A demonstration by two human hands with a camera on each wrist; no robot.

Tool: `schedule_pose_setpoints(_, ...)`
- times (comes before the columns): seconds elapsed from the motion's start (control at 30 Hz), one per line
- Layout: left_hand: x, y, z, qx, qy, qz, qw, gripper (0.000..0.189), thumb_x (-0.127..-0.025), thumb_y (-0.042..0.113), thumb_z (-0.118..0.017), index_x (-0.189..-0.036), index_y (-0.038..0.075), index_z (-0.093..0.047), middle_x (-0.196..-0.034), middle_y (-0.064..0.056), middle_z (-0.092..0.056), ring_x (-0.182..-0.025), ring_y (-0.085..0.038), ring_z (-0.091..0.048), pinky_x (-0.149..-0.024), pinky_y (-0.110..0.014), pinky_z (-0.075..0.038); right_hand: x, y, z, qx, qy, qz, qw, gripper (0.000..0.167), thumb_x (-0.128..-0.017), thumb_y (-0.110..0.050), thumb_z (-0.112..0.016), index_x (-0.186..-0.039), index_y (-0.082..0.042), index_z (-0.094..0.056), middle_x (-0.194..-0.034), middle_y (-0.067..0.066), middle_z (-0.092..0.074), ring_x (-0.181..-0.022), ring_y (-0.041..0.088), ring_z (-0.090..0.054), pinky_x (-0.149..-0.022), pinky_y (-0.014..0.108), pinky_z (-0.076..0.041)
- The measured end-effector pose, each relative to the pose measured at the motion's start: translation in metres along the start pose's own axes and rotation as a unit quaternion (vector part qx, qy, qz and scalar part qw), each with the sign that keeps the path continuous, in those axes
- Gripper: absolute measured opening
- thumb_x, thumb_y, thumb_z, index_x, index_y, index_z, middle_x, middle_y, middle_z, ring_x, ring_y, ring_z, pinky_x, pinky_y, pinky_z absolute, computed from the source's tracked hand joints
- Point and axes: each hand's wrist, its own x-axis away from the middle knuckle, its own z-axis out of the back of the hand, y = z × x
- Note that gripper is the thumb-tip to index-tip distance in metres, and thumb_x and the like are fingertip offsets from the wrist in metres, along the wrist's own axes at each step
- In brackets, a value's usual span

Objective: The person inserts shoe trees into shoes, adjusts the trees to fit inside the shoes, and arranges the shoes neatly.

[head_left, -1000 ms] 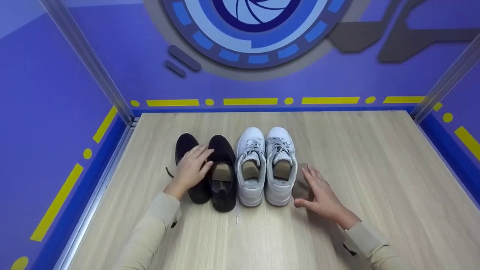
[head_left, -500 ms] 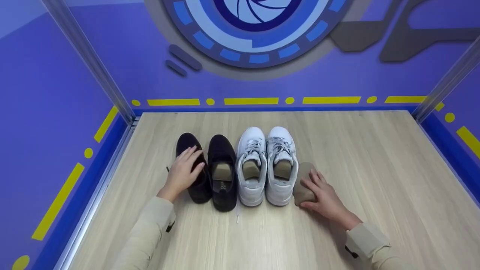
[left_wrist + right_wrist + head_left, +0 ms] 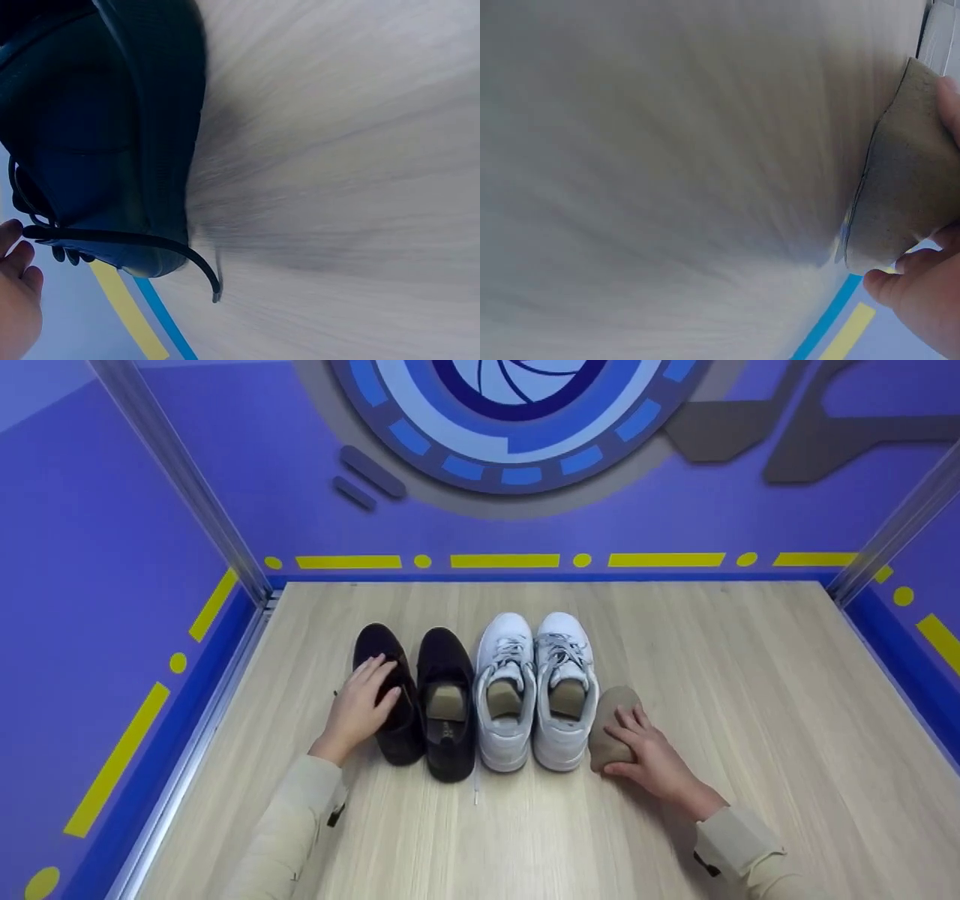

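Two black lace-up shoes stand side by side in the head view, the left black shoe point(image 3: 401, 735) and the right black shoe point(image 3: 448, 750). My left hand point(image 3: 356, 709) lies over the left one with relaxed fingers. In the left wrist view, fingertips are close to its loose lace point(image 3: 135, 238); whether they touch it I cannot tell. Beside them are two white sneakers, the left sneaker point(image 3: 504, 746) and the right sneaker point(image 3: 561, 746). My right hand point(image 3: 649, 754) grips a brown moulded shoe insert point(image 3: 613, 716) right of the sneakers, thumb and fingers at opposite sides.
The shoes stand on a wood-grain tabletop point(image 3: 765, 682), toes towards the back wall point(image 3: 480, 536). Tan inserts show inside the right black shoe and both sneakers. A white lace tip point(image 3: 475, 799) lies behind the heels. Blue side walls flank the table.
My left hand has shifted left, from between the black shoes to over the left one. My right hand's fingers have moved onto the brown insert, and it sits slightly further right.
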Motion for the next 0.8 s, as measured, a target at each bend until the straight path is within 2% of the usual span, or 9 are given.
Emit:
schedule_pose_setpoints(0.17,0.001,-0.003,0.000,-0.005,-0.008,0.004,0.9999,0.043,-0.082,0.018,-0.059,-0.122,0.005,-0.051,-0.132,-0.018,-0.044,-0.123,-0.035,-0.039,-0.102,-0.044,-0.030,0.003,0.001,0.003,-0.030,-0.006,-0.011,0.9995,0.064,-0.071,-0.025,-0.071,-0.124,0.002,-0.048,-0.140,0.024,-0.026,-0.131,0.045,-0.012,-0.099,0.056,-0.025)
schedule_pose_setpoints(0.4,0.003,-0.003,0.002,0.000,-0.039,0.039,0.9985,0.045,-0.083,0.019,-0.058,-0.125,0.006,-0.048,-0.135,-0.016,-0.041,-0.125,-0.033,-0.036,-0.100,-0.047,-0.031,0.001,0.000,0.010,-0.032,0.003,-0.021,0.9993,0.066,-0.071,-0.026,-0.071,-0.125,0.002,-0.046,-0.139,0.024,-0.030,-0.132,0.041,-0.016,-0.101,0.052,-0.026)
schedule_pose_setpoints(0.67,0.002,-0.004,0.001,-0.003,-0.020,0.041,0.9990,0.043,-0.082,0.014,-0.059,-0.123,0.006,-0.050,-0.135,-0.016,-0.041,-0.123,-0.032,-0.039,-0.097,-0.046,-0.035,-0.003,-0.002,0.024,-0.031,0.025,-0.022,0.9989,0.067,-0.071,-0.028,-0.071,-0.126,0.001,-0.046,-0.138,0.023,-0.032,-0.131,0.037,-0.023,-0.100,0.050,-0.024)
schedule_pose_setpoints(0.8,0.003,-0.004,0.001,-0.009,-0.020,0.043,0.9988,0.042,-0.082,0.014,-0.059,-0.122,0.005,-0.051,-0.135,-0.016,-0.041,-0.123,-0.031,-0.039,-0.096,-0.046,-0.036,-0.006,-0.004,0.032,-0.024,0.035,-0.020,0.9989,0.066,-0.071,-0.027,-0.071,-0.125,0.001,-0.047,-0.138,0.022,-0.033,-0.130,0.036,-0.025,-0.100,0.049,-0.026)
